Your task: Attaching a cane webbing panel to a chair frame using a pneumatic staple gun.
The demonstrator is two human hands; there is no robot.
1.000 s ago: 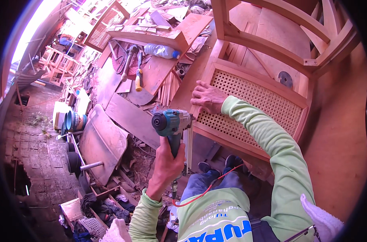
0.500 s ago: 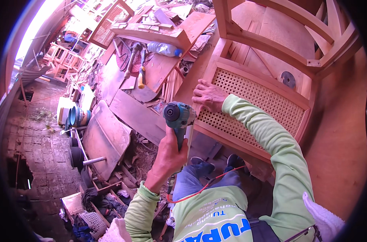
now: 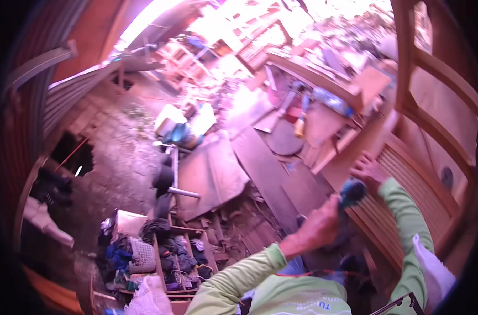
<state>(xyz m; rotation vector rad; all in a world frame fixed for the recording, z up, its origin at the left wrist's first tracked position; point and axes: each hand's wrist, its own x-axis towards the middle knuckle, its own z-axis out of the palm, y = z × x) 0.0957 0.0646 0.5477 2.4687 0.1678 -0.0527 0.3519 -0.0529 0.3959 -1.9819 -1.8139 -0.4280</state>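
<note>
My left hand (image 3: 318, 224) is wrapped round the handle of a teal air nail gun (image 3: 353, 192), blurred by motion. The tool is beside the near-left edge of a wooden chair's woven cane seat (image 3: 413, 195). On that seat's left frame rail rests my right hand (image 3: 370, 171), its fingers spread and holding no tool. The chair's back frame (image 3: 442, 137) rises at the far right. A red air hose (image 3: 331, 272) crosses in front of my waist. Where the tool's nose points is hidden.
A cluttered board bears a hammer (image 3: 287, 103), a yellow-handled tool (image 3: 300, 125) and a plastic bottle (image 3: 332, 101). Plywood sheets (image 3: 210, 176) lean left of me. A divided wooden box (image 3: 185, 252) holds cloths. Blue buckets (image 3: 180, 134) stand farther off.
My view has swung left, so the chair and both hands appear farther right. The nail gun has come closer to the right hand and the seat edge.
</note>
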